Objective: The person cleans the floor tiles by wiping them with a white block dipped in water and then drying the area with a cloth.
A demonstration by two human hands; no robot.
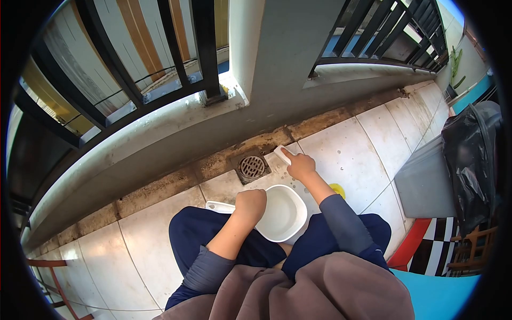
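My left hand (250, 205) is closed around the handle of a white water dipper (282, 213), and the handle's end shows to the left of my fist. The dipper stands between my knees with what looks like clear water in it. My right hand (302, 166) presses a small white block (284, 155) against the tile by the wall; whether it is a brush or a sponge I cannot make out. Just left of the block lies a round-grated floor drain (252, 167). Part of a yellow item (337, 190) shows beyond my right forearm.
A stained brown strip (213, 166) runs along the foot of the grey wall (285, 80), which carries black railings (194, 53). White floor tiles (341, 154) show drops and dirt. On the right stands a grey bin (426, 181) with a black bag (469, 160).
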